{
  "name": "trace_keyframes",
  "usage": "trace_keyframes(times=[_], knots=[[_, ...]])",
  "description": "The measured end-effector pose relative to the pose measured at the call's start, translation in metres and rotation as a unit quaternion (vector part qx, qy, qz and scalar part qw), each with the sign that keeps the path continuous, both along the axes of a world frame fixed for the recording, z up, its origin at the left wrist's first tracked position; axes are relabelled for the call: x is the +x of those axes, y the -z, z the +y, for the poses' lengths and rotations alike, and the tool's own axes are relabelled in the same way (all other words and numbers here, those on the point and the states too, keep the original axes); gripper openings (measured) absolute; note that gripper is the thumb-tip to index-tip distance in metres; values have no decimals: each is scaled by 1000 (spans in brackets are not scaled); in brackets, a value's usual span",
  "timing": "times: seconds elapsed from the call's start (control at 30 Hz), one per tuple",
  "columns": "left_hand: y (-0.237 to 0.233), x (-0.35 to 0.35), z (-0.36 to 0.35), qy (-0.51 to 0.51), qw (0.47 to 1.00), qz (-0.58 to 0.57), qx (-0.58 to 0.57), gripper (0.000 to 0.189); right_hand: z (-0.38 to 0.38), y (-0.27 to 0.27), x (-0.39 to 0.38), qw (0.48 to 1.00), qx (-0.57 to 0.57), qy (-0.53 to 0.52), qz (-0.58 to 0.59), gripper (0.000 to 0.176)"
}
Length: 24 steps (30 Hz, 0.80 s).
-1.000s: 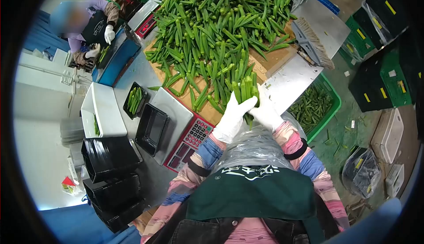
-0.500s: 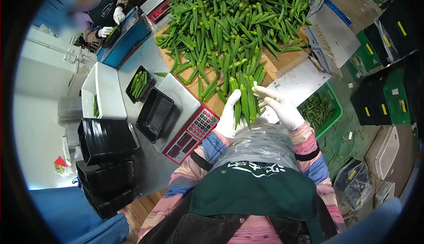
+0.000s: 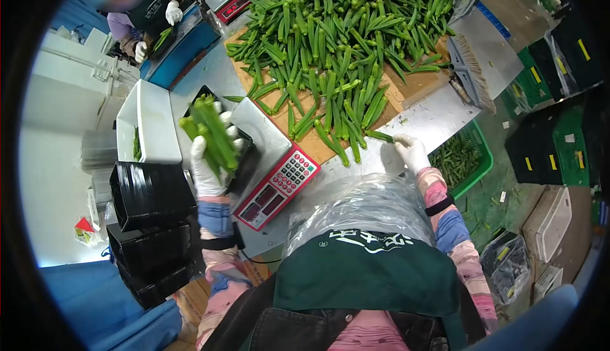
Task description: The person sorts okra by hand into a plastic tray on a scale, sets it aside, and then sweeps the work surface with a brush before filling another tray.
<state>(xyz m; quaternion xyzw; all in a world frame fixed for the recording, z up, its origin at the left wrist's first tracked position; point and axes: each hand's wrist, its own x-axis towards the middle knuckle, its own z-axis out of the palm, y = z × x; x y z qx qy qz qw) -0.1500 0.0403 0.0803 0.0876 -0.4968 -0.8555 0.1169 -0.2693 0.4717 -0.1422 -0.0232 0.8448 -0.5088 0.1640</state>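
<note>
My gloved left hand [image 3: 206, 170] is wrapped around a bunch of okra pods [image 3: 216, 136], raised at the left over the scale side of the table. Behind it, a black tray [image 3: 246, 163] on the red weighing scale [image 3: 277, 182] is mostly hidden. Another black tray [image 3: 202, 91] is partly covered by the bunch. On the right, my gloved right hand [image 3: 413, 152] has its fingertips closed at the end of a single okra pod [image 3: 379, 136] by the table's front edge. Beyond both hands spreads a large heap of okra [image 3: 343, 33] on a brown board.
A white bin [image 3: 147, 125] and stacked black trays [image 3: 152, 195] stand left. A brush [image 3: 470, 74] lies right of the heap. A green basket [image 3: 480, 157] of okra sits below the table's right edge. A co-worker [image 3: 152, 7] works at the far left.
My left hand has carried a bunch of okra leftward from in front of me to over the trays. My right hand has left the bunch and closed at a single pod's end.
</note>
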Motion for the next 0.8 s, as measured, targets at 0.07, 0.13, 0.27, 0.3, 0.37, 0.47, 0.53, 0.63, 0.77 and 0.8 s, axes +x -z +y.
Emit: trace_keyframes(times=[0.07,0.13,0.27,0.3,0.37,0.47,0.53,0.63,0.77,0.8], knots=[[-9,19,-30,-40,997,-24,-64,80,-6,7,1,996,76,-6,50,32],[-8,31,-62,-41,983,-92,-152,65,-19,-5,0,978,162,-16,127,37],[17,32,-64,-12,874,-178,-453,64,-24,22,-12,961,194,-31,194,36],[53,41,-87,-18,746,-186,-639,75,-24,19,-12,958,191,-29,212,34],[58,38,-80,-3,717,-223,-660,82,-17,23,-12,951,236,-44,195,28],[72,40,-91,-126,805,-209,-541,79,-1,28,-6,969,191,-36,151,24],[54,43,-88,-217,826,-172,-492,68,12,36,-2,995,86,-8,55,21],[15,48,-74,-311,836,-149,-428,52,14,25,-1,998,-13,6,-62,17],[7,43,-45,-327,836,-118,-424,46,-2,-17,-3,983,-99,-39,-150,16],[27,41,-49,-292,864,-99,-398,46,-18,-39,3,970,-176,-15,-169,19]])
